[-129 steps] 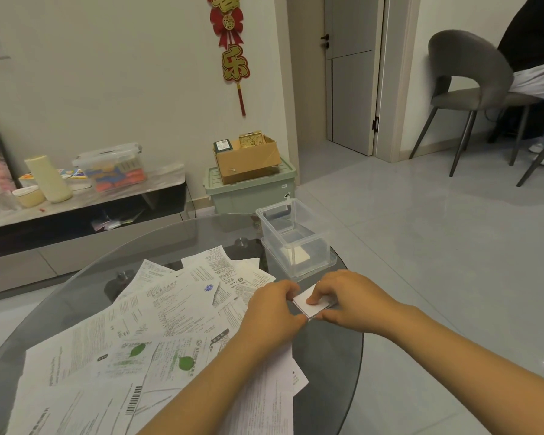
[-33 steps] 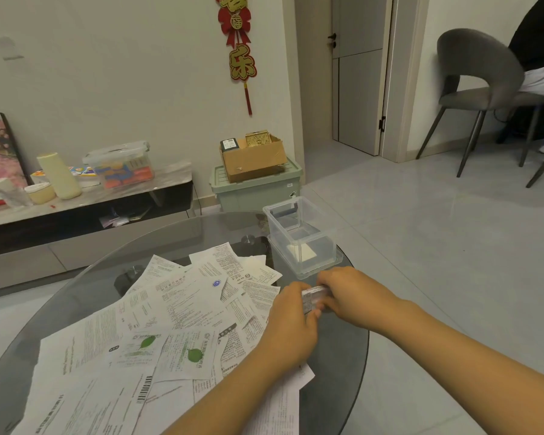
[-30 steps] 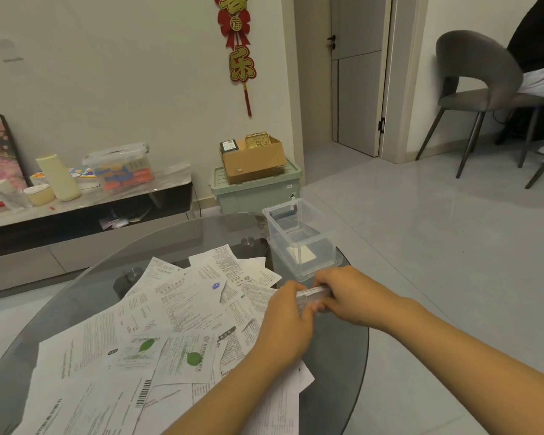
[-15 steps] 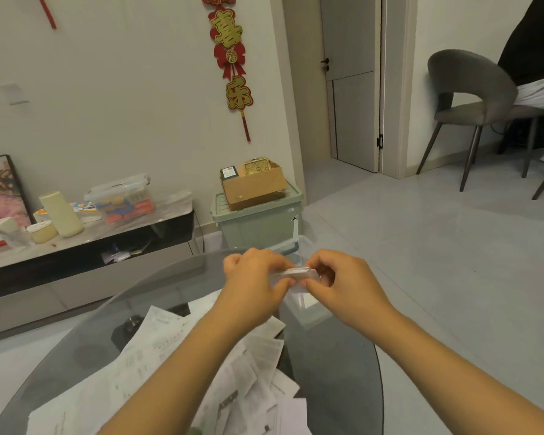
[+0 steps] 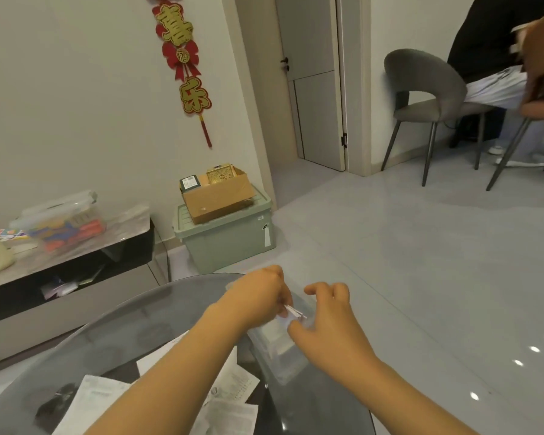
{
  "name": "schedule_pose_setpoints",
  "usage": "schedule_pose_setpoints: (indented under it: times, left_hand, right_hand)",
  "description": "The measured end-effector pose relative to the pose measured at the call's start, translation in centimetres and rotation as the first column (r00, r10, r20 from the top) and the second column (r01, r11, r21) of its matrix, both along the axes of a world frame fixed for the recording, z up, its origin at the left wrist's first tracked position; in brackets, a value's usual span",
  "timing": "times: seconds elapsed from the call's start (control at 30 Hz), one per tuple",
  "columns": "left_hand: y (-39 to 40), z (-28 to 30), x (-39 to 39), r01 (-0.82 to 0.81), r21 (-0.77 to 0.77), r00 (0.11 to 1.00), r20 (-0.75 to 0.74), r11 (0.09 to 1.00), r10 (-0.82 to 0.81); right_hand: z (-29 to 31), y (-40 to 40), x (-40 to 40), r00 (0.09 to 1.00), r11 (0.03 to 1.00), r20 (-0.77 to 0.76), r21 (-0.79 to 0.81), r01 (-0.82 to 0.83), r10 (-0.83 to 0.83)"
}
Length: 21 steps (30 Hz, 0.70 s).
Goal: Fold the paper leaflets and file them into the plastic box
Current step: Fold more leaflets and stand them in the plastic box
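We count several loose leaflets lying overlapped on the glass counter at the lower left; their exact number is hard to tell, since our arms cover part of the pile. There is one clear plastic box, standing on the counter to the right of the papers, with at least one white folded paper resting inside it. One small folded leaflet is held in the air just above the box, between our two hands.

Our left hand has its fingers curled, pinching the left end of the folded leaflet. Our right hand meets the leaflet's right end with thumb and fingertip, the other fingers loosely bent and raised above it; the motion blur keeps us from telling how firm that hold is.

Beyond the counter, on the floor, we see one green storage bin with one cardboard box on top.
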<state>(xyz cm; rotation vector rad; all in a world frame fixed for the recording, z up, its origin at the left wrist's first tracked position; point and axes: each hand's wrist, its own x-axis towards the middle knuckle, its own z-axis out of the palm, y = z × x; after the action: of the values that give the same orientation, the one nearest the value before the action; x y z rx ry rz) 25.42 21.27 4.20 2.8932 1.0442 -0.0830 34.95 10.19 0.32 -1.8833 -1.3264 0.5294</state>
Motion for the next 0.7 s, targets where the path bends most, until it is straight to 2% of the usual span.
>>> schedule_pose_setpoints:
  times: [0.13, 0.23, 0.4, 0.53, 0.7]
  left_hand:
    - [0.4, -1.5, 1.1, 0.024, 0.001, 0.998, 0.064, 1.000, -0.024]
    - [0.6, -2.2, 1.3, -0.009, -0.050, 0.987, 0.159, 0.999, 0.017]
    - [0.5, -3.0, 1.2, -0.066, -0.213, 0.956, 0.266, 0.975, 0.123]
    - [1.0, -2.6, 1.0, -0.119, -0.363, 0.943, 0.248, 0.924, 0.220]
    - [0.1, -3.2, 1.7, -0.153, -0.256, 0.947, 0.239, 0.955, 0.215]
  right_hand:
    - [-0.3, -0.1, 0.2, 0.998, 0.999, -0.044, 0.004, -0.041, 0.041]
    - [-0.5, -0.1, 0.4, 0.996, 0.999, -0.077, 0.011, -0.052, 0.053]
    - [-0.9, -0.1, 0.5, 0.994, 0.999, -0.105, -0.001, -0.035, 0.035]
    - [-0.7, -0.1, 0.4, 0.994, 1.000, -0.101, 0.002, -0.031, 0.031]
    - [-0.9, -0.1, 0.4, 0.994, 0.999, -0.098, 0.016, -0.041, 0.042]
